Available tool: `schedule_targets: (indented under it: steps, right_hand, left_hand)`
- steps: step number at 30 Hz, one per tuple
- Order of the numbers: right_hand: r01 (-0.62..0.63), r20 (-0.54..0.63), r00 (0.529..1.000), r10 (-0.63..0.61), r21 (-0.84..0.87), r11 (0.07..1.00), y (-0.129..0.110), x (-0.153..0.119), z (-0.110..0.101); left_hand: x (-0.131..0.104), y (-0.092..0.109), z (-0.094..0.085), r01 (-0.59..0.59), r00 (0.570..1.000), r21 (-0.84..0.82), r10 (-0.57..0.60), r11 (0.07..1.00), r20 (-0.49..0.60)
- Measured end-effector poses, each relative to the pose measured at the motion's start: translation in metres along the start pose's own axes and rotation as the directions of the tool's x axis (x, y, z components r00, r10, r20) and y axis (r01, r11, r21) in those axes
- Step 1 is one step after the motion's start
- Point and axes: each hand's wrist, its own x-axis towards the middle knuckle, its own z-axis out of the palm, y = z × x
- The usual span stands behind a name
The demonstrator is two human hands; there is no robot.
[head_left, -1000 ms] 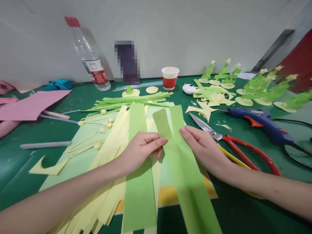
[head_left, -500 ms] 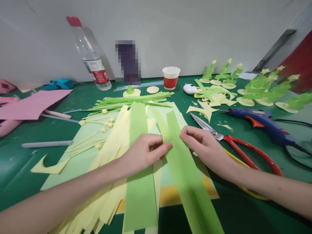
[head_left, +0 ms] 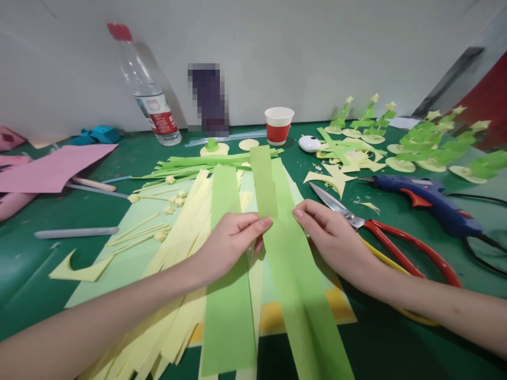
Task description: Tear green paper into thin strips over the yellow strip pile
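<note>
My left hand pinches the left edge of a long light-green paper strip between thumb and fingers. At the strip's right edge, the thumb and fingers of my right hand are also closed. The strip's upper part shows two overlapping ends: a darker olive-green end on the left and a lighter one behind it. Whether these are two separate strips I cannot tell. Under my left wrist lies another wide green strip, beside a fan of pale yellow paper strips.
Red-handled scissors lie at right, near a blue glue gun. Paper plants stand behind. A paper cup, a bottle and narrow green strips are at the back; pink paper is at left.
The strip's left upper end has swung upright and now shows broad and darker, where before it looked narrow and slanted. Both hands have shifted only slightly, keeping their pinch.
</note>
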Motion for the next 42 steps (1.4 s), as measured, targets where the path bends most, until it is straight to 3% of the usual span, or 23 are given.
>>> schedule_targets:
  steps: [21,42]
  right_hand:
    - [-0.050,0.030,0.998,0.049,0.055,0.997,-0.0004,0.0000,-0.0002]
    - [-0.129,0.085,0.989,0.118,0.139,0.982,-0.0042,-0.0017,0.0012]
  left_hand:
    - [0.0008,0.0030,-0.0010,0.017,0.999,0.071,-0.015,0.997,-0.031]
    - [-0.0006,0.0054,0.0027,0.011,1.000,-0.060,-0.011,0.998,-0.004]
